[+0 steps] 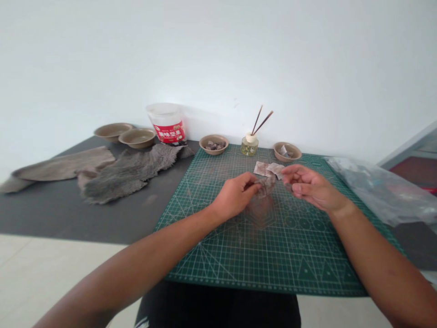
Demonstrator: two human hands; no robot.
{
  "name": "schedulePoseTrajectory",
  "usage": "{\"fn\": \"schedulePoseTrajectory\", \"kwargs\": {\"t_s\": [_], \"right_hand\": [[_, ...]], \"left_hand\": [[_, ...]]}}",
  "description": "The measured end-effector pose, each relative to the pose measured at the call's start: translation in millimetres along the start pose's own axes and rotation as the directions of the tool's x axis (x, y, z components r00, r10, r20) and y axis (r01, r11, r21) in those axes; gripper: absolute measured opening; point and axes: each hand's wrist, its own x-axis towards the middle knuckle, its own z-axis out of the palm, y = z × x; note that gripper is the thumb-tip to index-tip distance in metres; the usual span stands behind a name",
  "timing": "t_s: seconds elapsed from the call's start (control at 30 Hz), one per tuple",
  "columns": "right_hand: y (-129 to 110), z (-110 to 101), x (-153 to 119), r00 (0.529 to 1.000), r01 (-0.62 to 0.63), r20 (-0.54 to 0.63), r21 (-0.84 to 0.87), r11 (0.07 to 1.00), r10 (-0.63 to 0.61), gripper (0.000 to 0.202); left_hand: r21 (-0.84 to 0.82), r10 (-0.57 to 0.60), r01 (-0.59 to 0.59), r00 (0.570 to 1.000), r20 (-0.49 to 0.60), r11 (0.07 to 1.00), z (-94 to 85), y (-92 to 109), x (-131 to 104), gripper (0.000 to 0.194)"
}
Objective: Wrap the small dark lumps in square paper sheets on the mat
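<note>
In the head view, the left hand [235, 193] reached in over a green cutting mat [211, 259], thumb and forefinger pinched on the left edge of a mottled square [267, 187] of thin, cloth-like or papery stuff. The right hand [314, 189], just to the right of that square, held a small dark lump [288, 187] between its thumb and fingers, the other fingers loosely curled. The lump seemed apart from the square, though the overlap made contact hard to rule out.

The step in hand looked like bringing lump and square together; the next move seemed to call for a steady left pinch and a careful placing of the lump on the square.

Just beyond the hands lay two pale squares [262, 169], overlapping. On the far left of the mat stood a bowl [214, 151] of similar dark lumps; on the far right, a second bowl [287, 159] with a few pale pieces. A reed diffuser [249, 146] stood between them. Grey cloths [129, 175] lay on the counter [112, 225] to the left.
</note>
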Motion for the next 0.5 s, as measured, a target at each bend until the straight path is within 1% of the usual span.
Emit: {"fn": "schedulePoseTrajectory", "kwargs": {"t_s": [0.03,0.07,0.17,0.2,0.33,0.5], "right_hand": [[0.7,1.4,1.0,1.000,0.004,0.003,0.011,1.000,-0.004,0.044],[1.4,2.3,1.8,1.000,0.008,0.002,0.022,1.000,-0.008,0.043],[3.3,3.3,3.6,1.000,0.012,-0.026,0.033,0.999,-0.011,0.041],[3.9,3.3,4.2,0.999,0.007,-0.038,0.028,1.000,-0.006,0.041],[5.2,3.5,6.9,0.998,-0.002,-0.057,0.038,0.999,0.004,0.040],[6.9,3.6,9.4,0.997,0.002,-0.072,0.066,0.998,0.002,0.039]], "left_hand": [[-0.007,0.004,-0.004,1.000,-0.019,1.000,-0.4,-0.7,0.5,0.014],[0.007,0.008,-0.008,1.000,-0.013,1.000,-0.9,-1.3,0.9,0.013],[0.084,0.005,-0.012,0.997,0.075,0.996,-2.2,-2.8,1.6,0.009],[0.090,0.000,-0.008,0.997,0.082,0.996,-2.4,-3.3,1.8,0.010],[0.112,-0.022,0.015,0.998,0.059,0.994,-2.7,-4.6,3.3,0.010],[0.106,-0.003,0.001,1.000,0.024,0.994,-1.7,-5.6,5.1,0.009]]}}
